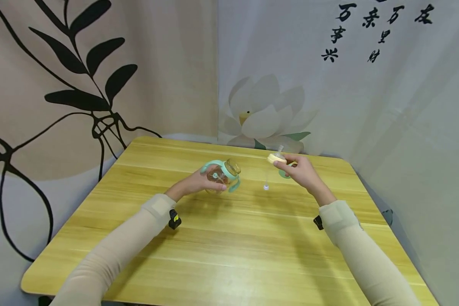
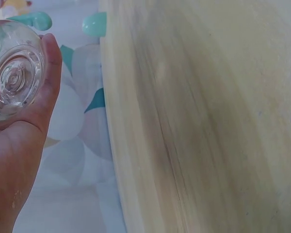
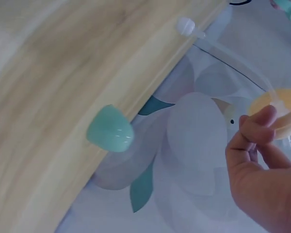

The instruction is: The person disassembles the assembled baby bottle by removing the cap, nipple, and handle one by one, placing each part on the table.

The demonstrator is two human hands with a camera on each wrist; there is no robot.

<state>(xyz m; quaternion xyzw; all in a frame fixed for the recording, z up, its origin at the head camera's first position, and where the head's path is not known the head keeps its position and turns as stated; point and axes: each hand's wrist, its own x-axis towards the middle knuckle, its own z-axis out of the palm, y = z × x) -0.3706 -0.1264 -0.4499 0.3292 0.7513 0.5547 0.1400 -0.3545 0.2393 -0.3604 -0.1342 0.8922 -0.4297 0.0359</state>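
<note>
My left hand (image 1: 196,182) grips a clear baby bottle (image 1: 232,166) with a mint-green collar and two handles, held tilted above the table. Its open mouth points up and to the right; the left wrist view shows the round bottle base (image 2: 13,80) against the palm. My right hand (image 1: 303,173) pinches a pale yellow straw lid (image 1: 274,158), apart from the bottle. A clear spout sticks up from it, and a thin straw with a white weighted end (image 1: 266,187) hangs below. A mint-green dome cap (image 3: 110,129) stands on the table, partly hidden behind the right hand in the head view.
The wooden table (image 1: 229,255) has its far edge close to a hanging cloth (image 1: 183,85) printed with leaves, a lotus and characters. Black wrist cameras (image 1: 174,219) sit at both sleeve cuffs.
</note>
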